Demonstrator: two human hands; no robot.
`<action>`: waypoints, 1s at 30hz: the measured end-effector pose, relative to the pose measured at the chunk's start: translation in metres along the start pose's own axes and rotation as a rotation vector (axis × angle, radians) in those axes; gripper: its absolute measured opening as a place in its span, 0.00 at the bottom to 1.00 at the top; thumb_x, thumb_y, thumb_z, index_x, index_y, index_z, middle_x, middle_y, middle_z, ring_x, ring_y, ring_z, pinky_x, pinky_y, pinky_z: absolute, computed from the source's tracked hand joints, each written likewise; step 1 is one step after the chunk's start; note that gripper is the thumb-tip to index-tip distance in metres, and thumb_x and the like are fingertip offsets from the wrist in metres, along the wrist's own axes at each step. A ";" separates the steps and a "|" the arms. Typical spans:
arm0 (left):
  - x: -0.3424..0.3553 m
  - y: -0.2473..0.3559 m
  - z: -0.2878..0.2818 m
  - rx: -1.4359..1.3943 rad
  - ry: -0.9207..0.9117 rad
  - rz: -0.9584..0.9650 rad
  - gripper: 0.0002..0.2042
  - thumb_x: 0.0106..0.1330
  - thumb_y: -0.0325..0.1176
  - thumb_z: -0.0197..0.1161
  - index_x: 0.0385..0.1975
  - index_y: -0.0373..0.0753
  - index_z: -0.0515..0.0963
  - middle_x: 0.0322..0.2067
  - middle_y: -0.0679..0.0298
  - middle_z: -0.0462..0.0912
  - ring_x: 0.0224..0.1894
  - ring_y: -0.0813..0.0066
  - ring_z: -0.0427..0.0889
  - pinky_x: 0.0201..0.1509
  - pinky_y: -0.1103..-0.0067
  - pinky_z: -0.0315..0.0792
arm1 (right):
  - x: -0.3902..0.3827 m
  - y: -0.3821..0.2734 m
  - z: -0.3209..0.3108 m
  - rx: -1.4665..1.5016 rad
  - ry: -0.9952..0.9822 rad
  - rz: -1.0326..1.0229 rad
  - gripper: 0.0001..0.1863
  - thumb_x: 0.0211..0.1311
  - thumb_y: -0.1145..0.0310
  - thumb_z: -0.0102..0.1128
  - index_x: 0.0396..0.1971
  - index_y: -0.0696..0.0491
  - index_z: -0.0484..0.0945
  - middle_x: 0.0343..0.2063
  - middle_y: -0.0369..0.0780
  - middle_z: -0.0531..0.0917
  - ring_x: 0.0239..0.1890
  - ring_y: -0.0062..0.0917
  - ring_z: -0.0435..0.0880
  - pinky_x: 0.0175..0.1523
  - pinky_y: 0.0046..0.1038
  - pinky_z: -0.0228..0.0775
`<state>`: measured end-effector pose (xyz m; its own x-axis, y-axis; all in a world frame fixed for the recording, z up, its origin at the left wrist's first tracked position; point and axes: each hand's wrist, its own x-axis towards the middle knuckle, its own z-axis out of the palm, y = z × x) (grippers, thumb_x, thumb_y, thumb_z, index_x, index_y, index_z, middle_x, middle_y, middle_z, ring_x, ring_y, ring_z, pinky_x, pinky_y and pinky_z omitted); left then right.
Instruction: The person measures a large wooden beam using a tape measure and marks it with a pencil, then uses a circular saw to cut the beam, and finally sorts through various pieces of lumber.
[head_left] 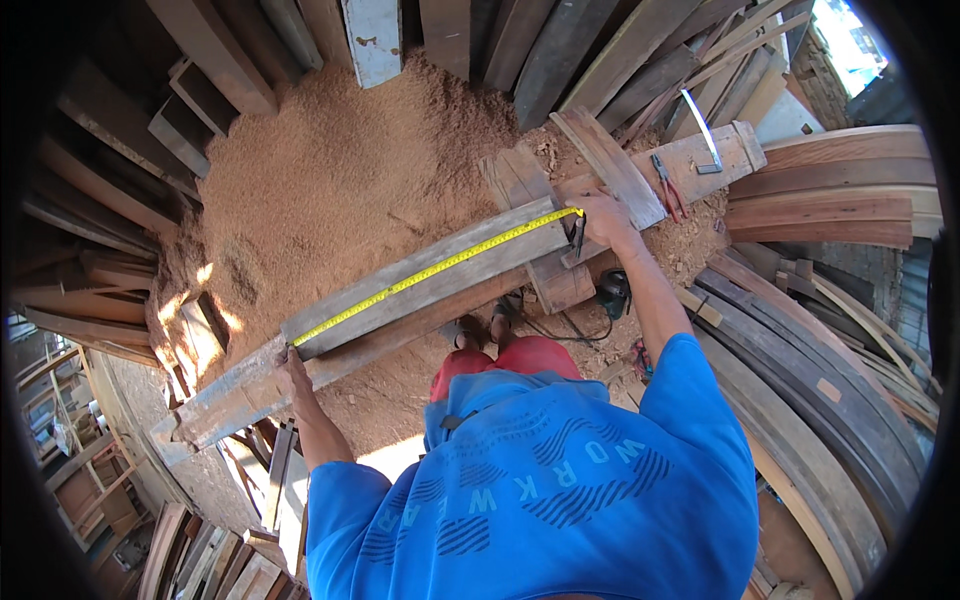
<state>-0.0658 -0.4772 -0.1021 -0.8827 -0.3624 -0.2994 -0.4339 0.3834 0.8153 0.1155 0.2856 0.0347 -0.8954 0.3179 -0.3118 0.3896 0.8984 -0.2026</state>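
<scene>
A yellow tape measure [430,272] lies stretched along a grey wooden board [425,283], which rests on a longer, low plank bench [225,400]. My left hand [292,374] is closed on one end of the tape at the board's left end. At the right end, my right hand [606,220] pinches the tape's other end. A small dark object [578,240] shows by its fingers; its kind is unclear. Just right of this hand, red-handled pliers [668,188] and a try square [706,140] with a pale blade lie on the bench.
A large heap of sawdust [370,150] spreads beyond the bench. Planks [210,50] stand around it, and long curved-looking boards [830,400] are stacked at the right. A dark power tool [613,292] with a cord lies near my feet. A short wooden block [560,285] crosses under the board.
</scene>
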 end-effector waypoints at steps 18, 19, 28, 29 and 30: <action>0.009 0.013 -0.001 0.044 -0.092 -0.087 0.10 0.69 0.30 0.70 0.43 0.30 0.83 0.37 0.60 0.87 0.37 0.73 0.82 0.45 0.76 0.76 | -0.001 -0.011 0.021 -0.026 0.056 0.026 0.20 0.61 0.66 0.63 0.54 0.38 0.85 0.55 0.42 0.85 0.62 0.49 0.78 0.66 0.49 0.69; 0.005 0.020 0.002 0.063 -0.095 -0.087 0.10 0.69 0.30 0.70 0.42 0.30 0.83 0.36 0.61 0.87 0.37 0.74 0.82 0.44 0.76 0.76 | -0.003 -0.012 0.021 -0.036 0.064 0.041 0.20 0.61 0.67 0.63 0.54 0.38 0.85 0.55 0.41 0.85 0.62 0.48 0.78 0.66 0.49 0.69; 0.002 0.026 -0.006 -0.098 -0.125 0.073 0.10 0.70 0.33 0.68 0.43 0.32 0.83 0.33 0.64 0.84 0.35 0.77 0.78 0.42 0.78 0.74 | -0.054 -0.131 -0.005 0.017 -0.307 -0.032 0.21 0.62 0.70 0.59 0.55 0.37 0.85 0.56 0.43 0.85 0.63 0.48 0.79 0.62 0.48 0.76; 0.004 0.025 -0.006 -0.146 -0.118 0.061 0.11 0.70 0.33 0.68 0.44 0.32 0.83 0.34 0.64 0.84 0.36 0.78 0.78 0.42 0.78 0.73 | -0.063 -0.151 -0.003 0.023 -0.369 -0.074 0.20 0.62 0.68 0.61 0.53 0.38 0.85 0.54 0.44 0.86 0.60 0.47 0.81 0.60 0.47 0.76; 0.006 0.027 -0.008 -0.191 -0.110 0.049 0.11 0.71 0.33 0.68 0.44 0.32 0.83 0.35 0.64 0.84 0.36 0.79 0.77 0.43 0.78 0.73 | -0.071 -0.171 -0.001 0.031 -0.433 -0.118 0.18 0.62 0.66 0.63 0.52 0.39 0.86 0.51 0.45 0.87 0.57 0.46 0.83 0.58 0.46 0.77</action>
<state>-0.0819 -0.4756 -0.0782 -0.9209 -0.2486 -0.3003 -0.3568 0.2267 0.9063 0.1126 0.1097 0.0927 -0.7638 0.0513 -0.6434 0.3023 0.9092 -0.2864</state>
